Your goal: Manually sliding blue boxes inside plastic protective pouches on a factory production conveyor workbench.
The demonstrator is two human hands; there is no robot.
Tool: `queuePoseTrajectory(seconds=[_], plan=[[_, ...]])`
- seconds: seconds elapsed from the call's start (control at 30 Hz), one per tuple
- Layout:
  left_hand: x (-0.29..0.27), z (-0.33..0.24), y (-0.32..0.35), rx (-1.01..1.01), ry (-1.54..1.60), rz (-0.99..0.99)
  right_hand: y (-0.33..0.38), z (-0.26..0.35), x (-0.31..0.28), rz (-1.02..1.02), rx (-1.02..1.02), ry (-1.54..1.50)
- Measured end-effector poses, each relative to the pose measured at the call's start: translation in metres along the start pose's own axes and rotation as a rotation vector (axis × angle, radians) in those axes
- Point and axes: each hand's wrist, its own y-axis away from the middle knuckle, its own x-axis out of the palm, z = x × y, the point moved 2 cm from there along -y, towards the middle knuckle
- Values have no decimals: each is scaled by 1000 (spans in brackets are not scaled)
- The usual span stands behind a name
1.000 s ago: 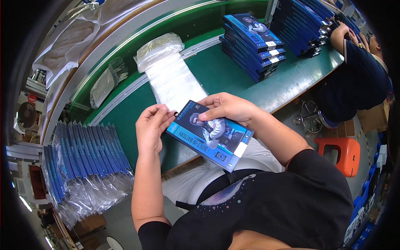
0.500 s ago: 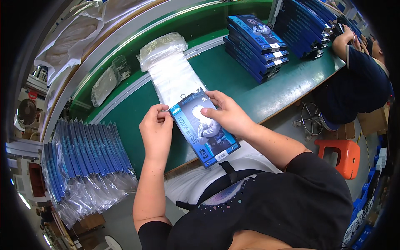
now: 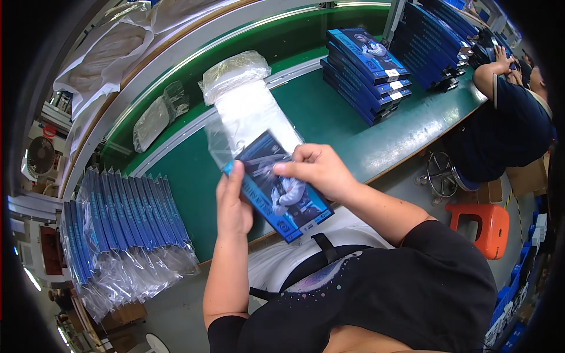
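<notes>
I hold a flat blue box (image 3: pixel 281 193) with a printed picture over the near edge of the green table (image 3: pixel 329 126). My left hand (image 3: pixel 232 206) grips its left long edge, thumb on top. My right hand (image 3: pixel 316 170) pinches the box's upper right part, where a clear plastic bag (image 3: pixel 250 120) meets the box's far end. The bag lies stretched away from me on the table, and its mouth appears to sit around the box's top corner.
A pile of clear bags (image 3: pixel 232 69) lies further back. A stack of blue boxes (image 3: pixel 364 65) stands at right, with a bigger stack (image 3: pixel 432 41) beyond. Bagged boxes stand in a row (image 3: pixel 123 226) at left. Another person (image 3: pixel 512 112) works at far right, near an orange stool (image 3: pixel 485 226).
The box has turned from lying crosswise to pointing away from me, and has moved up toward the clear bag. My right hand has shifted from the box's top edge to its upper right part.
</notes>
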Motion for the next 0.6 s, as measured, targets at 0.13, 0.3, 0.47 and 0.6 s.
queuePoseTrajectory(seconds=[0.13, 0.3, 0.47, 0.6], plan=[[-1, -5, -8, 1, -31, 38, 1, -3, 2, 146, 24, 30], [-10, -38, -14, -63, 204, -5, 12, 33, 4, 409, -195, 400], [39, -10, 26, -51, -129, 259, 7, 47, 4, 18, -670, 548], [48, -13, 39, -36, -197, 639, 18, 59, -8, -228, -999, 378]])
